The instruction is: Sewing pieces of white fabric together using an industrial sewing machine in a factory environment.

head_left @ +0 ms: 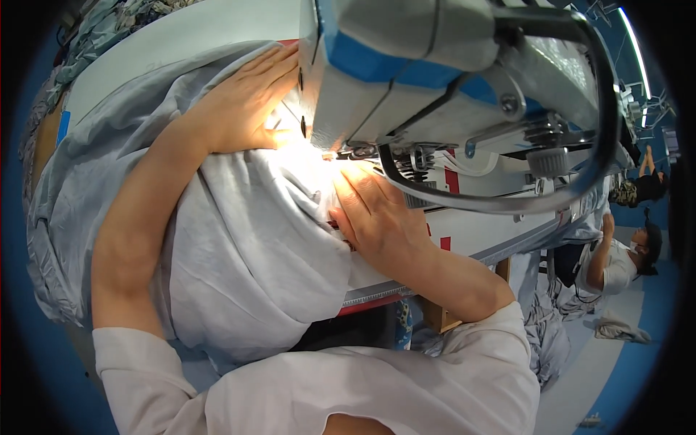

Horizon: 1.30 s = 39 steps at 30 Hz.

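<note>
Light grey cloth (246, 246) lies in loose folds over the sewing machine's white bed and hangs down toward my lap. My left hand (246, 105) rests flat on its far part, fingers stretched out beside the machine head. Close to the needle area, my right hand (384, 217) presses down with fingers extended and fairly flat; glare and machine parts obscure some of its fingertips. Over both hands stands the white and blue sewing machine (413, 101). A bright lamp washes out the cloth between my hands, so the needle and stitching cannot be made out.
A curved metal bar (500, 206) loops out from the machine over my right hand's side. More cloth is heaped (116, 36) at the far left. Two people, one in a white top (616, 257), are off to the right, near grey cloth bundles (547, 333).
</note>
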### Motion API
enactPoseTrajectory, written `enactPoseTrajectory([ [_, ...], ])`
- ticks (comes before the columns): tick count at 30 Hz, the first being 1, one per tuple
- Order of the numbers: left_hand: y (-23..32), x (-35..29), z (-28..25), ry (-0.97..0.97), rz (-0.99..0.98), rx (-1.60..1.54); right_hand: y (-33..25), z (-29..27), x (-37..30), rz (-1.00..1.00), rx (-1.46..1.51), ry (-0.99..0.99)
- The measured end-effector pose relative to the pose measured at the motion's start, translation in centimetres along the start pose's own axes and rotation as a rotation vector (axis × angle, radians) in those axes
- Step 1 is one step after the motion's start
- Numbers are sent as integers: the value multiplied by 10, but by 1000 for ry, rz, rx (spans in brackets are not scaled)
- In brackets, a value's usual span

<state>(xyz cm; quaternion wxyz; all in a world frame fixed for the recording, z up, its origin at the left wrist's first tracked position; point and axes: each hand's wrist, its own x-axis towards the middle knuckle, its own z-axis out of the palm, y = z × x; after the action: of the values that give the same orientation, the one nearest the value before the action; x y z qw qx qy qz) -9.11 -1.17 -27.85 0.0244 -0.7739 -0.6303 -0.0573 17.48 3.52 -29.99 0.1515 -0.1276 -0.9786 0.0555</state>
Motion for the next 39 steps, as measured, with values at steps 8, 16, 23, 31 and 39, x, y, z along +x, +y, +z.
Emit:
enactPoseTrajectory([
  [8, 112, -69, -26, 191, -152, -650, 29, 8, 5, -190, 242, 126],
  [16, 103, -44, 46, 403, -20, -701, 33, 2, 1, -201, 331, -30],
  [23, 93, -43, 61, 682, 83, -866, 47, 6, 10, 498, 912, -139],
  [31, 80, -41, 12, 212, 61, -423, 124, 30, -19, 488, 1417, 104],
  [39, 84, -44, 8, 155, 261, -600, 87, -24, -12, 286, 786, 292],
])
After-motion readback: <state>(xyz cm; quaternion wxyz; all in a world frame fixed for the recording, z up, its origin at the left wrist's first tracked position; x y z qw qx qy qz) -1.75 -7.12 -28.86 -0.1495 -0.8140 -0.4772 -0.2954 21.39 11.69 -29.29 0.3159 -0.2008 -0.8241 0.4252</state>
